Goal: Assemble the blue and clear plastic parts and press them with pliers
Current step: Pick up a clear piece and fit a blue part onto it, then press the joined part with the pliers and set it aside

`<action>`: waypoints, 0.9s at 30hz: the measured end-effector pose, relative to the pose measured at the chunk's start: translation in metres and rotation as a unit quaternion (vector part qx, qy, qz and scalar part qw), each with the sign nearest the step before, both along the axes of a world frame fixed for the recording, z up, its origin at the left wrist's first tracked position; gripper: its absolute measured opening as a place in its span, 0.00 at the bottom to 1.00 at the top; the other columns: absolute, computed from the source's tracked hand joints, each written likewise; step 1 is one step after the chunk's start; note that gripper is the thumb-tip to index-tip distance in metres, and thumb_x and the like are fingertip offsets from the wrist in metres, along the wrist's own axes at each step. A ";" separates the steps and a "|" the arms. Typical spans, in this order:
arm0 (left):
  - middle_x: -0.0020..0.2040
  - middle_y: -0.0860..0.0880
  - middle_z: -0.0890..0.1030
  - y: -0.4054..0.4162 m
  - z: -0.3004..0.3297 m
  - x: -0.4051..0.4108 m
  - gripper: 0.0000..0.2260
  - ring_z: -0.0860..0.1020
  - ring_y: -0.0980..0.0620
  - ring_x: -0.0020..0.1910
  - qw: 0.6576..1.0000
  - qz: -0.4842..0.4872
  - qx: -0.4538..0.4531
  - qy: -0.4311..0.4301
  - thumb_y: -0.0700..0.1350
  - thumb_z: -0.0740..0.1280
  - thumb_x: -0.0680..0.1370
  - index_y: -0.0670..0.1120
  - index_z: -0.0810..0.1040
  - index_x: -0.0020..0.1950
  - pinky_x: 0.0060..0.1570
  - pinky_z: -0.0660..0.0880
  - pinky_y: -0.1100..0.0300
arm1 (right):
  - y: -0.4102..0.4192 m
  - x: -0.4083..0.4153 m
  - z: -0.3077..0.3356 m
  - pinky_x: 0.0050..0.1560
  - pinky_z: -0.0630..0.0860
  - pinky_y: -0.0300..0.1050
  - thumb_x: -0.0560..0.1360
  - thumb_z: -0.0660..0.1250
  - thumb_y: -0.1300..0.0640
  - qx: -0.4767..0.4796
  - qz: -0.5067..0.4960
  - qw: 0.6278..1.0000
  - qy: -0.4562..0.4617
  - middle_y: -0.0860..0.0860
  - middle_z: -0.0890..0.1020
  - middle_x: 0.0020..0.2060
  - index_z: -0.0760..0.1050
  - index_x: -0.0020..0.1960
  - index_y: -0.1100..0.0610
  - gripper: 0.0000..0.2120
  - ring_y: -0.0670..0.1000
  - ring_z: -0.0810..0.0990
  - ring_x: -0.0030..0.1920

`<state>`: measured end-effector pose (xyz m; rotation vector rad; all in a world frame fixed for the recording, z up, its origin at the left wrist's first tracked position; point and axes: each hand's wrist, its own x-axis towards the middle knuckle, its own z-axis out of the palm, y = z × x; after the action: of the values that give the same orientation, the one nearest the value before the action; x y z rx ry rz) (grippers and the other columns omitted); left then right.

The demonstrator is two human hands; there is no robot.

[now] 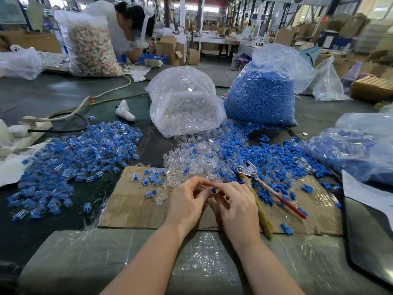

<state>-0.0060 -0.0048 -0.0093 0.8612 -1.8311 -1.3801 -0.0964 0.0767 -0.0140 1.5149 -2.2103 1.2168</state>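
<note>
Bench (63,92) is loaded. Two big bags at 12 o'clock: clear parts bag (187,103) on the left, blue parts bag (261,96) beside it on the right. Third bag of blue (357,145) at 2 o'clock. Pile of finished pieces (74,158) at 10 o'clock. Loose clear parts (191,160) and loose blue parts (265,154) are spilled just above the cardboard sheet (131,201) I'm working over.

Pliers (270,188) lie on the cardboard at 1 o'clock from my hands, head up and away, red handle running down toward 4 o'clock. Right hand is nearer, nearly touching the wrapped handle.

Both hands are together at centre, fingertips meeting. My right hand (238,207) has its grip pinched on a small blue part (213,190). My left hand (187,201) has its fingers curled in toward the same spot; probably holding a clear part, but I can't make it out. I judge the mating is in progress and pressing not yet done. Next reach: right hand, up-right to the pliers.
</note>
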 end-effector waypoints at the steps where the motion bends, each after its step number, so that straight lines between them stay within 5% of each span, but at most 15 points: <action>1: 0.40 0.49 0.82 0.000 0.000 0.000 0.07 0.81 0.57 0.38 1.000 0.000 -0.005 -0.004 0.37 0.66 0.76 0.49 0.79 0.46 0.41 0.78 0.66 | 0.000 0.000 0.000 0.47 0.73 0.51 0.71 0.72 0.57 0.000 0.000 1.000 0.002 0.47 0.80 0.41 0.81 0.50 0.54 0.08 0.53 0.78 0.44; 11: 0.38 0.50 0.81 -0.001 0.001 -0.001 0.06 0.79 0.59 0.36 1.000 0.004 -0.012 -0.016 0.38 0.68 0.75 0.48 0.79 0.45 0.40 0.76 0.67 | -0.001 0.001 0.001 0.47 0.73 0.53 0.71 0.73 0.57 0.020 0.000 1.000 0.008 0.48 0.80 0.42 0.81 0.50 0.55 0.08 0.53 0.77 0.45; 15: 0.39 0.49 0.82 -0.002 0.001 0.000 0.06 0.80 0.54 0.39 1.000 0.006 -0.001 -0.013 0.38 0.68 0.75 0.50 0.78 0.44 0.40 0.77 0.67 | 0.005 -0.002 0.007 0.51 0.70 0.52 0.72 0.71 0.57 0.010 -0.102 0.994 0.043 0.51 0.80 0.48 0.79 0.54 0.56 0.11 0.54 0.77 0.50; 21: 0.42 0.44 0.81 -0.002 0.000 -0.001 0.06 0.81 0.51 0.41 0.999 0.002 0.051 0.011 0.36 0.68 0.75 0.47 0.78 0.45 0.44 0.80 0.61 | 0.019 -0.032 0.023 0.68 0.58 0.60 0.76 0.56 0.37 0.336 -0.309 0.890 0.002 0.57 0.66 0.68 0.56 0.73 0.54 0.32 0.58 0.63 0.69; 24: 0.40 0.46 0.80 -0.002 0.001 -0.002 0.06 0.78 0.63 0.34 0.999 0.003 0.048 0.015 0.35 0.68 0.75 0.47 0.78 0.45 0.35 0.75 0.71 | 0.019 -0.040 0.024 0.67 0.56 0.63 0.75 0.57 0.37 0.383 -0.300 0.874 -0.011 0.56 0.66 0.68 0.58 0.71 0.54 0.32 0.58 0.62 0.69; 27: 0.40 0.46 0.80 -0.003 0.002 -0.002 0.07 0.77 0.64 0.33 0.998 0.004 0.054 0.020 0.35 0.67 0.75 0.47 0.78 0.45 0.34 0.73 0.72 | 0.014 -0.042 0.026 0.65 0.61 0.61 0.75 0.58 0.39 0.390 -0.294 0.872 0.009 0.56 0.66 0.66 0.63 0.67 0.56 0.27 0.59 0.65 0.66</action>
<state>-0.0082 -0.0075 -0.0075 0.8886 -1.7344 -1.4914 -0.1380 0.0910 0.0124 0.8388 -2.9960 0.1051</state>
